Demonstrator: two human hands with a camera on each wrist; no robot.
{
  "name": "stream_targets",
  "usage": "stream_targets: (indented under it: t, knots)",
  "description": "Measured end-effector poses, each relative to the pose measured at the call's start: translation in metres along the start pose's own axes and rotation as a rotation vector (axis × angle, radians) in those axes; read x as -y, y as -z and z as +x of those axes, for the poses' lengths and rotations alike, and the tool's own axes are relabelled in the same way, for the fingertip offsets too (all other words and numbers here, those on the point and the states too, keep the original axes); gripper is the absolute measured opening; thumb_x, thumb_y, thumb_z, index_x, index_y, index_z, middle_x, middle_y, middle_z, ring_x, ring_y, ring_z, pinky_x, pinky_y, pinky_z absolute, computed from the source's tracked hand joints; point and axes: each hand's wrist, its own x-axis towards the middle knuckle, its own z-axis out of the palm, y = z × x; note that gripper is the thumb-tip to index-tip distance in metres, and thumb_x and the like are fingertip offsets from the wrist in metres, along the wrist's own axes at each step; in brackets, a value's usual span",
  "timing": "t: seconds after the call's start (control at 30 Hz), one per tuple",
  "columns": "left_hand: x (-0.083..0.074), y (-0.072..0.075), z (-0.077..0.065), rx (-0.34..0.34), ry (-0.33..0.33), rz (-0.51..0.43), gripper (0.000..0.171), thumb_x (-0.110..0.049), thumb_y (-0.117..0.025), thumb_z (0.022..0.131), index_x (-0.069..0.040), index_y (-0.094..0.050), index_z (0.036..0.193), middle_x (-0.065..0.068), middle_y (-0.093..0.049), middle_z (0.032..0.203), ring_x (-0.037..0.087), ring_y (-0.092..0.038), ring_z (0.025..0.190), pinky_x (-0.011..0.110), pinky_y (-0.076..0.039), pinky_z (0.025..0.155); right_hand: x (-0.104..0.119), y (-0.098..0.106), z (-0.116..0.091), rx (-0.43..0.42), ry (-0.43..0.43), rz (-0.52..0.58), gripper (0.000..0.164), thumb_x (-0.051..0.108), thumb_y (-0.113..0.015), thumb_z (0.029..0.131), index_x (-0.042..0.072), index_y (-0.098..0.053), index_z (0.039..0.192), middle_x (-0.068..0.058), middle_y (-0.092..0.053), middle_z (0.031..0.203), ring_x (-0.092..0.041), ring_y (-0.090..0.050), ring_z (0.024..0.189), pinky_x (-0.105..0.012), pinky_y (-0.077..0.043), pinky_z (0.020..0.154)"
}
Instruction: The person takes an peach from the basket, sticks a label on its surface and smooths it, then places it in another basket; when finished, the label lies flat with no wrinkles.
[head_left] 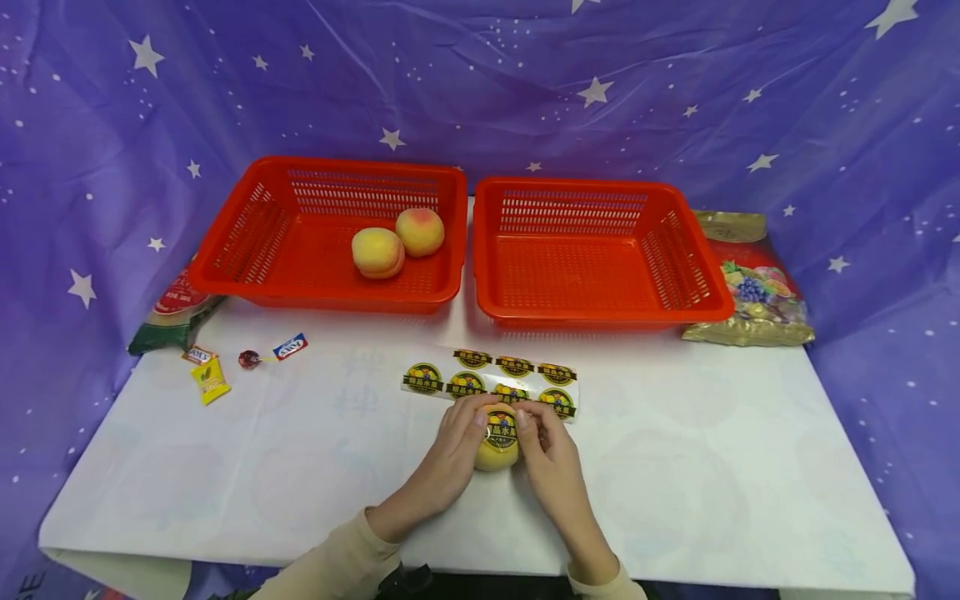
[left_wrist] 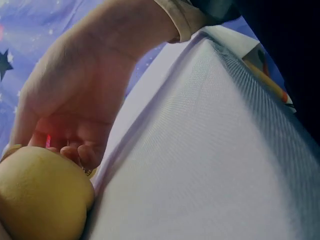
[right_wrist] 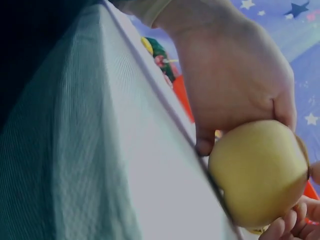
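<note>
A yellow peach (head_left: 497, 458) sits between both hands near the table's front. On its upper side is a round dark label sticker (head_left: 501, 428) with fruit pictures and lettering. The left hand (head_left: 455, 450) grips the peach from the left, thumb beside the sticker. From the right, the right hand (head_left: 551, 454) holds it, thumb tip at the sticker's edge and other fingers curled. In the left wrist view the right hand (left_wrist: 75, 95) appears beyond the peach (left_wrist: 45, 195); the right wrist view shows the left hand (right_wrist: 230, 75) over the peach (right_wrist: 257, 175).
Just beyond the hands lies a sheet of round stickers (head_left: 491, 383). A red basket (head_left: 330, 296) with two peaches (head_left: 378, 252) stands back left, another red basket (head_left: 600, 317) beside it. Candies (head_left: 211, 381), a lollipop (head_left: 250, 359) and bags (head_left: 757, 292) lie toward the sides.
</note>
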Motion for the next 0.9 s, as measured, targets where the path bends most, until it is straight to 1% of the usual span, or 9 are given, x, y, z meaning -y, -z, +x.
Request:
stream_targets:
  t: [0.07, 0.13, 0.37, 0.47, 0.53, 0.63, 0.77, 0.83, 0.9]
  knots:
    - [0.0, 0.001, 0.0, 0.005, 0.006, -0.001, 0.04, -0.035, -0.016, 0.098, -0.022, -0.036, 0.13, -0.008, -0.035, 0.13, 0.013, -0.026, 0.122, 0.046, -0.024, 0.098, -0.001, 0.0, -0.001, 0.018, 0.003, 0.014, 0.023, 0.026, -0.05, 0.091, 0.01, -0.056, 0.107, 0.001, -0.053, 0.075, -0.008, -0.05, 0.065, -0.022, -0.042, 0.059]
    - [-0.001, 0.001, 0.0, 0.009, 0.012, -0.006, 0.041, -0.034, -0.016, 0.098, -0.021, -0.037, 0.13, -0.008, -0.035, 0.13, 0.013, -0.026, 0.123, 0.046, -0.024, 0.099, -0.005, 0.0, 0.001, 0.034, -0.001, 0.026, 0.024, 0.028, -0.05, 0.091, 0.012, -0.055, 0.108, 0.0, -0.052, 0.074, -0.01, -0.048, 0.063, -0.023, -0.041, 0.057]
    - [-0.003, 0.001, 0.0, 0.015, 0.038, -0.006, 0.041, -0.037, -0.017, 0.098, -0.021, -0.037, 0.13, -0.007, -0.035, 0.129, 0.014, -0.026, 0.122, 0.047, -0.023, 0.099, -0.026, -0.001, 0.008, 0.05, -0.051, -0.005, 0.027, 0.043, -0.042, 0.091, 0.025, -0.054, 0.107, 0.005, -0.059, 0.094, -0.01, -0.053, 0.087, -0.029, -0.043, 0.076]
    - [-0.004, 0.0, 0.001, 0.019, 0.062, 0.012, 0.041, -0.04, -0.021, 0.097, -0.021, -0.037, 0.129, -0.005, -0.035, 0.129, 0.015, -0.027, 0.122, 0.047, -0.025, 0.097, -0.025, 0.0, 0.01, 0.051, -0.082, -0.035, 0.029, 0.047, -0.043, 0.088, 0.026, -0.054, 0.104, 0.004, -0.058, 0.085, -0.01, -0.054, 0.077, -0.027, -0.044, 0.068]
    - [-0.003, 0.0, 0.001, 0.027, 0.077, 0.014, 0.041, -0.041, -0.023, 0.096, -0.022, -0.036, 0.129, -0.006, -0.034, 0.13, 0.015, -0.027, 0.122, 0.047, -0.026, 0.097, -0.021, 0.001, 0.011, 0.061, -0.103, -0.042, 0.029, 0.048, -0.047, 0.087, 0.024, -0.054, 0.103, 0.002, -0.054, 0.076, -0.011, -0.051, 0.065, -0.024, -0.042, 0.058]
    - [-0.003, 0.0, 0.0, 0.04, 0.072, 0.019, 0.039, -0.038, -0.022, 0.097, -0.022, -0.036, 0.13, -0.006, -0.033, 0.13, 0.014, -0.026, 0.123, 0.047, -0.025, 0.098, -0.009, 0.002, 0.011, 0.094, -0.128, -0.021, 0.026, 0.04, -0.051, 0.087, 0.019, -0.054, 0.102, -0.002, -0.048, 0.067, -0.013, -0.046, 0.054, -0.024, -0.038, 0.048]
    - [-0.003, 0.003, 0.0, 0.057, 0.038, 0.015, 0.038, -0.028, -0.021, 0.097, -0.02, -0.035, 0.131, -0.006, -0.032, 0.132, 0.014, -0.024, 0.125, 0.048, -0.024, 0.099, -0.002, 0.003, 0.011, 0.13, -0.148, 0.015, 0.023, 0.033, -0.05, 0.09, 0.014, -0.051, 0.103, -0.002, -0.046, 0.071, -0.012, -0.044, 0.057, -0.024, -0.037, 0.05]
    - [-0.004, 0.004, -0.001, 0.059, 0.03, 0.005, 0.038, -0.024, -0.022, 0.096, -0.018, -0.035, 0.131, -0.007, -0.032, 0.133, 0.014, -0.023, 0.125, 0.048, -0.023, 0.099, -0.005, 0.003, 0.012, 0.143, -0.166, 0.036, 0.024, 0.035, -0.048, 0.09, 0.016, -0.05, 0.104, -0.002, -0.046, 0.076, -0.013, -0.045, 0.063, -0.025, -0.038, 0.055]
    - [-0.004, 0.004, -0.001, 0.06, 0.039, -0.002, 0.037, -0.027, -0.024, 0.096, -0.019, -0.035, 0.131, -0.007, -0.031, 0.133, 0.013, -0.022, 0.125, 0.048, -0.023, 0.099, -0.011, 0.002, 0.014, 0.145, -0.172, 0.048, 0.024, 0.035, -0.045, 0.092, 0.016, -0.051, 0.105, -0.002, -0.049, 0.082, -0.013, -0.047, 0.072, -0.025, -0.038, 0.063]
